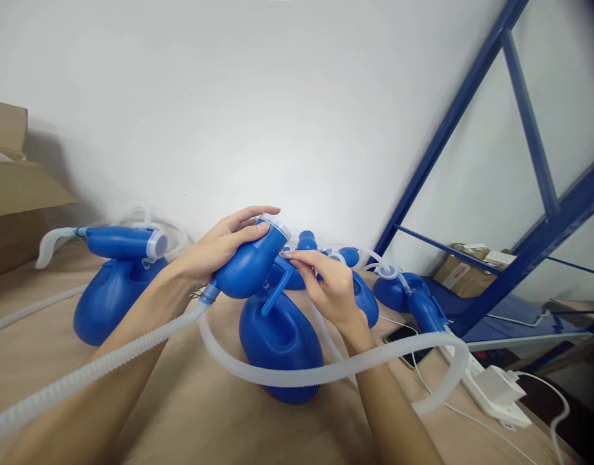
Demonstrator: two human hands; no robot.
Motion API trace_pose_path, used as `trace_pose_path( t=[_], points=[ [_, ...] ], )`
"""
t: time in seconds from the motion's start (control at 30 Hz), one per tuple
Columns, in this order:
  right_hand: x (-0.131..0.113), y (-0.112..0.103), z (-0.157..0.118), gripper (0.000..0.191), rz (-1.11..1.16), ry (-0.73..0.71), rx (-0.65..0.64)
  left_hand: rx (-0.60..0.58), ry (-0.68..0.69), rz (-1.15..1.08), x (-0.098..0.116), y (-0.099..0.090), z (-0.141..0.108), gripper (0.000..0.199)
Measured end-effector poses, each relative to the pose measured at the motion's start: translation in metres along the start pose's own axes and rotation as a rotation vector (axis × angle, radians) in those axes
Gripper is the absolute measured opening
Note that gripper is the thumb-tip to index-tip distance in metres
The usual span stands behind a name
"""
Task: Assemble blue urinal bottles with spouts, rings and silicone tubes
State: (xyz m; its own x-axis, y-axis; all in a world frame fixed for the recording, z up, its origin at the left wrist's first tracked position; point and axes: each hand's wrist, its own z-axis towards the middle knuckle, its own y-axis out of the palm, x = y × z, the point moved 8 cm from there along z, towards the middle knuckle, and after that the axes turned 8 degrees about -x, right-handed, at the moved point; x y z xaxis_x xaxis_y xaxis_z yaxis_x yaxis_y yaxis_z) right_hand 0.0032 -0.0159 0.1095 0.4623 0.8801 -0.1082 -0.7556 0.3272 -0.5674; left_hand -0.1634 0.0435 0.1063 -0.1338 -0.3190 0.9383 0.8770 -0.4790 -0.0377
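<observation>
Above the blue bottle on the brown table, both hands meet at one tilted blue cup.

The left hand is wrapped around the cup, thumb and fingers near its white cap; the right hand has its thumb and forefinger drawn narrow on a small pale piece, too small to identify, just below the cap. The cup's long axis slants from the clear hose at its lower left end to the cap at its upper right, so the left hand lies along its body while the right fingertips sit just beside the capped end. The bottle's handle stands under the cup; whether the two touch, I cannot tell.
</observation>
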Motion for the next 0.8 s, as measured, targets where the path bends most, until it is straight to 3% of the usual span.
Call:
trace_pose_path(
  t=[0.13, 0.33, 0.6, 0.8],
  points=[
    [0.01, 0.002, 0.002, 0.026, 0.153, 0.056, -0.087, 0.035, 0.005, 0.005, 0.001, -0.005, -0.001, 0.059],
    [0.023, 0.007, 0.001, 0.026, 0.358, 0.199, -0.121, 0.092, 0.087, 0.125, 0.012, -0.008, -0.003, 0.056],
    [0.038, 0.018, -0.005, 0.022, 0.47, 0.375, -0.102, 0.143, 0.231, 0.392, 0.026, -0.005, -0.011, 0.05],
    [0.034, 0.017, -0.004, 0.022, 0.496, 0.372, -0.012, 0.193, 0.284, 0.405, 0.039, -0.005, -0.017, 0.042]
  ],
)
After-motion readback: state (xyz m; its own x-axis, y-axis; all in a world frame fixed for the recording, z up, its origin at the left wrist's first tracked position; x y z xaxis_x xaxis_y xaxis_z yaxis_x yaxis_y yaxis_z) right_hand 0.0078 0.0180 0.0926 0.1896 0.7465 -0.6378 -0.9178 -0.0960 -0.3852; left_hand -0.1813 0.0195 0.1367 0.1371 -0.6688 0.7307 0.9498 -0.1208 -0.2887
